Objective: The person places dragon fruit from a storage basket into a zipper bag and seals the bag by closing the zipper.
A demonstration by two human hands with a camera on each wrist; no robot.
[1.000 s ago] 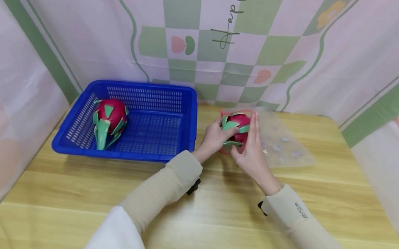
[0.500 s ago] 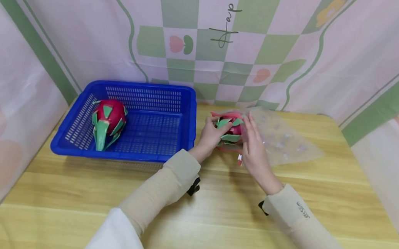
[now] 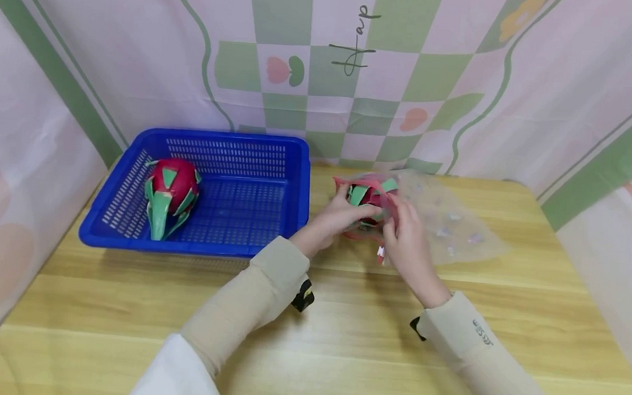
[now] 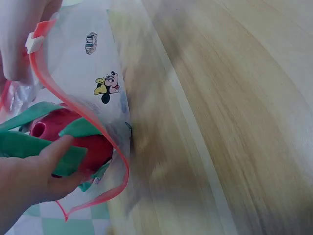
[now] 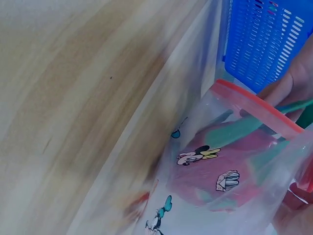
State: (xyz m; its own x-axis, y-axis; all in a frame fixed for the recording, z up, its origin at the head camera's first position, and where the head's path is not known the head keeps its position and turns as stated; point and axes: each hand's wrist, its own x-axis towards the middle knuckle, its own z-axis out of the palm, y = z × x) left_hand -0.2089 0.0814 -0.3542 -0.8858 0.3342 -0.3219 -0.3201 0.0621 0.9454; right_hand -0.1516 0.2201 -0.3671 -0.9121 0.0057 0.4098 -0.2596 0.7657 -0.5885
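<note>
A dragon fruit (image 4: 98,147) with a red body and green leaf flaps lies mostly inside a clear zip bag (image 3: 459,229). My left hand (image 3: 333,220) grips the fruit's leafy end at the bag's mouth, its thumb on a green flap. The bag's red zip edge (image 4: 78,108) loops around the fruit, and a white slider (image 4: 34,43) sits on it. At that red edge, right of the fruit, my right hand (image 3: 409,238) pinches the bag with curled fingers. Through the plastic, the fruit's rounded end shows in the right wrist view.
A blue perforated basket (image 3: 235,250) stands on the left of the wooden table (image 3: 327,357). Another dragon fruit (image 3: 178,182) lies in its left part. A patterned cloth (image 3: 333,113) hangs behind the table, and cloth panels flank both sides.
The bag's red edge has come left around the fruit, which sits deeper inside. My right hand has gone from flat fingers against the fruit to pinching the bag's edge.
</note>
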